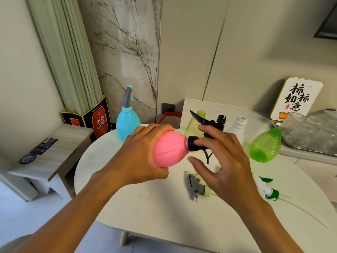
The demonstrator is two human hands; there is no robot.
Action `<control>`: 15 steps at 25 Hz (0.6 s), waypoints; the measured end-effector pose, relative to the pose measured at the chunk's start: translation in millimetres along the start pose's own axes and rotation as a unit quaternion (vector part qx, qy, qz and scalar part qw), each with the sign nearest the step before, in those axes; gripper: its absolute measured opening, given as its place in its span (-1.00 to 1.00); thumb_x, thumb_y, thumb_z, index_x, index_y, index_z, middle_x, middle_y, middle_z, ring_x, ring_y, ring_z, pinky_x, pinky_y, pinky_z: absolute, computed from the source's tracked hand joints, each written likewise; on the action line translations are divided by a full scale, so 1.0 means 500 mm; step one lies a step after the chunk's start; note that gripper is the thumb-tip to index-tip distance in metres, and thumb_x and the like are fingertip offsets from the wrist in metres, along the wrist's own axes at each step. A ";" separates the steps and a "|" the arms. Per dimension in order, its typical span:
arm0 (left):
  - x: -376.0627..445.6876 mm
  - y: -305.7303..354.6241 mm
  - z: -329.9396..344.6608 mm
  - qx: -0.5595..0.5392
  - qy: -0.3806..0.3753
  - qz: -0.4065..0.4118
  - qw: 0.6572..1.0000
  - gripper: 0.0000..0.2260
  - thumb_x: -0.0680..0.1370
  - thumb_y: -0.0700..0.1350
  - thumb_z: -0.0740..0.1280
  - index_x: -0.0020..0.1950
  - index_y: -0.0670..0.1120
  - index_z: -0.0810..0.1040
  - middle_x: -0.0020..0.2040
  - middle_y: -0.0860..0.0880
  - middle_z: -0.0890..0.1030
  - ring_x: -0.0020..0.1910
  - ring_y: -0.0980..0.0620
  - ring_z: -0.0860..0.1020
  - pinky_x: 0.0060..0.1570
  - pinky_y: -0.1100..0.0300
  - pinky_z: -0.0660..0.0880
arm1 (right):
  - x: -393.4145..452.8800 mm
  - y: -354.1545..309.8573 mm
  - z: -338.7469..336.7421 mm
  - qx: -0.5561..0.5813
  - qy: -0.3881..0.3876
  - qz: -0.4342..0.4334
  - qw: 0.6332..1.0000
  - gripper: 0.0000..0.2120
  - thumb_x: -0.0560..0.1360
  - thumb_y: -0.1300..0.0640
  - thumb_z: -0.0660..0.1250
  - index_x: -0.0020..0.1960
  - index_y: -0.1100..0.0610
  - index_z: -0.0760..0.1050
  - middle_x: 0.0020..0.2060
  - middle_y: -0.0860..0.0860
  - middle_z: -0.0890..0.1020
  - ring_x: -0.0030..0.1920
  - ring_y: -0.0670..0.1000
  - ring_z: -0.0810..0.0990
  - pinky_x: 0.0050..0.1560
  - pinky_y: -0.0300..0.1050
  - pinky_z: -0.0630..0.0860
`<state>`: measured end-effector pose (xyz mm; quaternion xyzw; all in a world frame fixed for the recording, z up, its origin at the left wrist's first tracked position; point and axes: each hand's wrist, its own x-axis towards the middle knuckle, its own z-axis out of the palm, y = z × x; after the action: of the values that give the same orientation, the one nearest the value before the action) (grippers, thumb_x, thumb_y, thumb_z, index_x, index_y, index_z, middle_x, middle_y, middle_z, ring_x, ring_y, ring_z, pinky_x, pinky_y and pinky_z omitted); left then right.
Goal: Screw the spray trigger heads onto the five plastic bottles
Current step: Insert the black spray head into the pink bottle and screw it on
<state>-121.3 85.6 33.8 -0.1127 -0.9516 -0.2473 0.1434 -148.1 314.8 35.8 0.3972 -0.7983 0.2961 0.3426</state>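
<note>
While the left hand (144, 152) wraps the pink bottle (170, 149), tipped sideways above the table (145, 207), the right hand (220, 161) pinches the black collar (193, 143) of the black trigger head (211, 125) at the neck, other fingers spread. Second bottle of five, judging by the finished blue bottle (127, 123). Next: probably more twisting till snug, then the green heads lying nearby.

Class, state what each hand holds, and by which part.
Left hand grips the pink bottle around its body; right hand pinches the black trigger head at its screw collar.
</note>
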 end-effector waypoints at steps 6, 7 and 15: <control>-0.008 -0.016 -0.014 0.048 -0.054 0.012 0.997 -0.10 0.20 0.17 0.53 0.44 0.23 0.15 0.37 0.20 0.31 0.20 0.22 0.20 0.10 0.09 0.42 | -0.002 0.013 0.005 -0.131 -0.039 -0.078 0.988 -0.62 0.36 0.27 0.58 0.15 0.14 0.64 0.14 0.04 0.70 -0.14 0.09 0.45 -0.12 -0.06 0.48; -0.009 -0.015 -0.013 0.052 -0.058 0.015 0.997 -0.10 0.20 0.18 0.52 0.44 0.23 0.14 0.38 0.19 0.30 0.20 0.21 0.20 0.10 0.10 0.41 | -0.003 0.014 0.004 -0.120 -0.041 -0.073 0.989 -0.64 0.36 0.24 0.58 0.14 0.12 0.65 0.10 0.02 0.71 -0.17 0.07 0.44 -0.14 -0.11 0.44; -0.012 0.007 -0.007 0.151 -0.011 0.057 0.987 -0.14 0.22 0.14 0.52 0.45 0.10 0.25 0.40 0.07 0.36 0.32 -0.01 0.28 0.17 -0.02 0.34 | 0.002 -0.001 -0.010 0.033 -0.136 0.158 0.977 -0.78 0.45 -0.17 0.38 -0.03 -0.08 0.65 -0.24 -0.17 0.65 -0.25 -0.11 0.58 -0.30 -0.29 0.42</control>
<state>-113.8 86.0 36.1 -0.1463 -0.9715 -0.0913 0.1625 -146.5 318.0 39.6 0.3141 -0.8799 0.3156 0.1661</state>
